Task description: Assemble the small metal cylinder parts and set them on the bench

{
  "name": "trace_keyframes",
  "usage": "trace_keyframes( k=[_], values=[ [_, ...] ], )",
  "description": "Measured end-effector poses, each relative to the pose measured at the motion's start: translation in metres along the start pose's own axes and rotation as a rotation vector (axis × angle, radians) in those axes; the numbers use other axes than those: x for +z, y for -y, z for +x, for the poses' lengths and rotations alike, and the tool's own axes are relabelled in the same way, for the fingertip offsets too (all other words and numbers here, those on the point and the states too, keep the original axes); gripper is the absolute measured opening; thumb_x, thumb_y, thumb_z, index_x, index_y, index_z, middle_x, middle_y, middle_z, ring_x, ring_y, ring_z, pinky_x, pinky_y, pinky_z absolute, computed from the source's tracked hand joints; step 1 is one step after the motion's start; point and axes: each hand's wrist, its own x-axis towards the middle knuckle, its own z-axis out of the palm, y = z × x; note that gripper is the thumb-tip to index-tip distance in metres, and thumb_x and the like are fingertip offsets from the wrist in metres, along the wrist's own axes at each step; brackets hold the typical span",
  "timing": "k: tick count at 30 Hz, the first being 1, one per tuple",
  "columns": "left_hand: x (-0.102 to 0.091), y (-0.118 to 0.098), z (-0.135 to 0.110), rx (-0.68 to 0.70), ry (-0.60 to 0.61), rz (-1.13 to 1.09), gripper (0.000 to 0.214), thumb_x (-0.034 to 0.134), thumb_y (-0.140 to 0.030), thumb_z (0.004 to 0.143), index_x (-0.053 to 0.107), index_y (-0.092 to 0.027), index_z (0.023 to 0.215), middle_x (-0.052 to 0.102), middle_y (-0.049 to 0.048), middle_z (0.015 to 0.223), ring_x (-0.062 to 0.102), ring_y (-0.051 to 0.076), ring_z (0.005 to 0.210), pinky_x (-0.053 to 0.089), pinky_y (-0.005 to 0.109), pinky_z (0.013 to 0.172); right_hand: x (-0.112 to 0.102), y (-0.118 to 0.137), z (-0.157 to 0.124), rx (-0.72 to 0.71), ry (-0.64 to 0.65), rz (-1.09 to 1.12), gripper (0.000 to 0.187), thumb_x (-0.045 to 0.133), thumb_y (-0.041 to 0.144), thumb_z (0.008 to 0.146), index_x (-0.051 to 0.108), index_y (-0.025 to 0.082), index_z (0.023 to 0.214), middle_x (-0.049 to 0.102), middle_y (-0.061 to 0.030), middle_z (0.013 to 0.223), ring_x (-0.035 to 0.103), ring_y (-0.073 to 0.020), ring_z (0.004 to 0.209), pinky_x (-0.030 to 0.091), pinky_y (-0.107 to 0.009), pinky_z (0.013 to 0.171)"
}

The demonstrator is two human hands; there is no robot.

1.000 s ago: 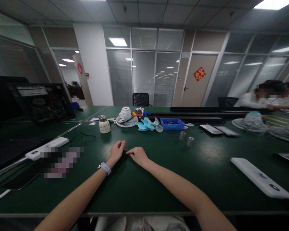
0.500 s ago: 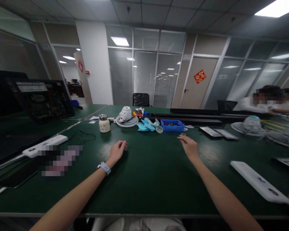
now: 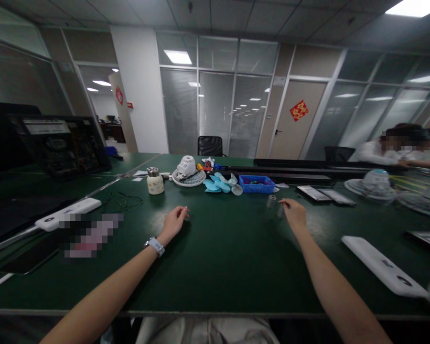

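My left hand (image 3: 175, 223), with a watch (image 3: 154, 246) on its wrist, rests over the green table with fingers curled together. Whatever may be in its fingertips is too small to tell. My right hand (image 3: 294, 213) is closed in a pinch farther right. Just below its fingertips shows a dim grey, cylinder-like shape (image 3: 280, 211), blurred; I cannot tell surely whether the fingers grip it. A small metallic cylinder (image 3: 271, 201) stands upright left of that hand, apart from it. Behind it sits a blue bin (image 3: 257, 189) with small coloured items inside.
Light-blue fan blades (image 3: 218, 183), a white fan part (image 3: 187, 167) and a cream bottle (image 3: 155, 183) stand at the back. White oblong devices lie left (image 3: 69, 214) and right (image 3: 383, 265). Flat metal-cased units (image 3: 313, 193) lie right. People sit at far right.
My right hand has moved right, uncovering the small metallic cylinder on the table. My left hand has stayed nearly still. The view has shifted slightly.
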Motion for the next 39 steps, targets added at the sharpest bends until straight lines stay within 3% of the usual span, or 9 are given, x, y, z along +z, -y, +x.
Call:
trace_keyframes(
  k=[6, 11, 24, 30, 34, 39],
  values=[
    [0.002, 0.004, 0.002, 0.002, 0.013, 0.017, 0.042, 0.040, -0.053, 0.085, 0.062, -0.018, 0.090, 0.072, 0.0064, 0.081, 0.067, 0.021, 0.077, 0.048, 0.031, 0.071, 0.008, -0.005, 0.003, -0.034, -0.017, 0.003, 0.030, 0.041, 0.018, 0.084, 0.071, 0.020, 0.086, 0.069, -0.0075, 0.100, 0.062, -0.0215, 0.093, 0.046, -0.033, 0.084],
    [0.003, 0.005, 0.002, 0.005, 0.020, 0.015, 0.042, 0.040, -0.054, 0.085, 0.061, -0.018, 0.089, 0.072, 0.0068, 0.082, 0.066, 0.021, 0.077, 0.047, 0.031, 0.070, 0.005, -0.004, 0.007, -0.027, -0.032, -0.061, 0.026, 0.044, 0.020, 0.083, 0.071, 0.019, 0.083, 0.065, -0.0080, 0.089, 0.060, -0.0205, 0.080, 0.045, -0.032, 0.075],
    [0.003, 0.003, 0.002, -0.017, 0.049, -0.013, 0.039, 0.043, -0.054, 0.084, 0.059, -0.019, 0.090, 0.072, 0.0064, 0.082, 0.067, 0.021, 0.077, 0.049, 0.031, 0.072, -0.011, -0.003, 0.024, -0.055, 0.217, -0.115, 0.023, 0.051, 0.019, 0.080, 0.073, 0.022, 0.085, 0.073, -0.0029, 0.081, 0.066, -0.0196, 0.077, 0.046, -0.029, 0.071],
    [0.004, 0.005, 0.002, -0.001, 0.058, -0.008, 0.040, 0.044, -0.054, 0.083, 0.060, -0.019, 0.091, 0.072, 0.0063, 0.081, 0.067, 0.021, 0.076, 0.048, 0.031, 0.071, -0.010, -0.002, 0.027, -0.071, 0.292, -0.160, 0.026, 0.051, 0.017, 0.083, 0.073, 0.024, 0.095, 0.074, -0.0034, 0.088, 0.066, -0.0196, 0.081, 0.046, -0.029, 0.074],
    [0.003, 0.006, 0.003, 0.005, 0.052, -0.004, 0.040, 0.045, -0.054, 0.083, 0.059, -0.019, 0.093, 0.072, 0.0060, 0.080, 0.067, 0.021, 0.075, 0.048, 0.031, 0.069, -0.009, -0.006, 0.033, -0.163, 0.314, -0.176, 0.024, 0.055, 0.017, 0.081, 0.073, 0.023, 0.096, 0.071, -0.0050, 0.093, 0.064, -0.0186, 0.082, 0.045, -0.028, 0.075],
    [0.003, 0.004, 0.001, -0.014, 0.032, -0.014, 0.040, 0.047, -0.054, 0.081, 0.059, -0.019, 0.094, 0.072, 0.0051, 0.076, 0.068, 0.021, 0.074, 0.048, 0.031, 0.069, -0.015, -0.012, 0.046, -0.207, 0.372, -0.169, 0.015, 0.064, 0.019, 0.074, 0.074, 0.022, 0.086, 0.066, -0.0026, 0.076, 0.061, -0.0167, 0.072, 0.043, -0.026, 0.068]
  ],
)
